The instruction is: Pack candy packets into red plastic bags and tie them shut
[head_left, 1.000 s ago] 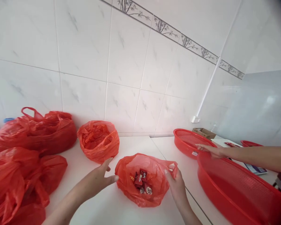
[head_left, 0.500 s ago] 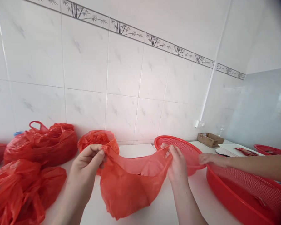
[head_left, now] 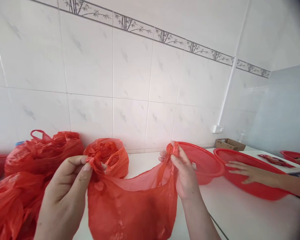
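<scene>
A red plastic bag [head_left: 132, 206] hangs above the white counter [head_left: 240, 216], stretched between my two hands. My left hand [head_left: 65, 193] is closed on the bag's left handle. My right hand [head_left: 185, 176] pinches the right handle, bunched up between thumb and fingers. The bag's contents are hidden behind its plastic. Just behind the left handle stands another open red bag [head_left: 110, 156].
More red bags [head_left: 42, 150] lie at the left, against the tiled wall. Two red mesh baskets [head_left: 202, 160] [head_left: 252, 186] sit on the counter at the right; another person's hand [head_left: 242, 168] rests in the nearer one. A cardboard box [head_left: 230, 144] stands farther back.
One second ago the bag sat open on the counter with wrapped sweets showing. Both hands took its handles and lifted it. The other person's hand moved the large basket back.
</scene>
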Demonstrator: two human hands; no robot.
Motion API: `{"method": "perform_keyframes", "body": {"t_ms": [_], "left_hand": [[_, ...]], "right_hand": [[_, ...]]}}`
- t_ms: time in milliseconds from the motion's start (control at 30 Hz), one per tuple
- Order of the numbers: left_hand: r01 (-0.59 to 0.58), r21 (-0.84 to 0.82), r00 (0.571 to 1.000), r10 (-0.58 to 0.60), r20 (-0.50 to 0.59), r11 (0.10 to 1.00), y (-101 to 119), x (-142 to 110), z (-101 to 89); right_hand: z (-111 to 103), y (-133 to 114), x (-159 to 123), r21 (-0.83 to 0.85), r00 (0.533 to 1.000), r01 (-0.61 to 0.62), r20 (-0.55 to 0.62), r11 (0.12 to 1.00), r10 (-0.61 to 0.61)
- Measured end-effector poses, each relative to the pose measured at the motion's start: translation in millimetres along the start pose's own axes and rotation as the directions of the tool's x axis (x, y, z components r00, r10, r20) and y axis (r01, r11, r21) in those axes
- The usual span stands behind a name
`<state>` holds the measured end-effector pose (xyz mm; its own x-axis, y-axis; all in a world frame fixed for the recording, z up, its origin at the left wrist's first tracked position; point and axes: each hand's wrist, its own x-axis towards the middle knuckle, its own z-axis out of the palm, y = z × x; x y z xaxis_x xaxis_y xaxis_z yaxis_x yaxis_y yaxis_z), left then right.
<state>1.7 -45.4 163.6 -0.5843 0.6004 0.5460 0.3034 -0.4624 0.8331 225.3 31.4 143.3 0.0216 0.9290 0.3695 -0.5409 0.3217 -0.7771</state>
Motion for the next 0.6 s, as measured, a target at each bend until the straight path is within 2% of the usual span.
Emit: {"method": "perform_keyframes", "body": {"t_ms": [100,233,333,400,467,500,600], "left_hand": [[0.028,-0.031,0.995,-0.025,0.097,0.999,-2,3,-1.3],[-0.039,0.139,0.959,-0.002,0.283,0.99,-9,8,-3.2],[-0.054,0.23,0.935,-0.032,0.353,0.972,-11,6,-1.1],[-0.021,0.178,0.922,-0.05,0.383,0.984,-11,3,1.7],[0.042,0.085,0.907,-0.074,0.415,0.995,-10,0,4.8],[0.071,0.04,0.9,-0.081,0.427,0.997,-9,-2,6.3],[0.108,-0.039,0.897,-0.08,0.434,0.993,-10,-6,10.1]], "right_hand": [[10,3,-8,0.04,0.997,-0.052,0.064,0.998,0.049],[24,15,-18,0.073,0.971,-0.203,0.142,0.976,0.191],[27,25,-24,0.054,0.944,-0.28,0.197,0.958,0.265],[26,27,-27,-0.055,0.909,-0.302,0.285,0.952,0.305],[27,25,-30,-0.205,0.853,-0.289,0.389,0.935,0.349],[28,23,-32,-0.258,0.836,-0.281,0.407,0.924,0.368],[34,17,-34,-0.3,0.865,-0.316,0.3,0.9,0.403]]}}
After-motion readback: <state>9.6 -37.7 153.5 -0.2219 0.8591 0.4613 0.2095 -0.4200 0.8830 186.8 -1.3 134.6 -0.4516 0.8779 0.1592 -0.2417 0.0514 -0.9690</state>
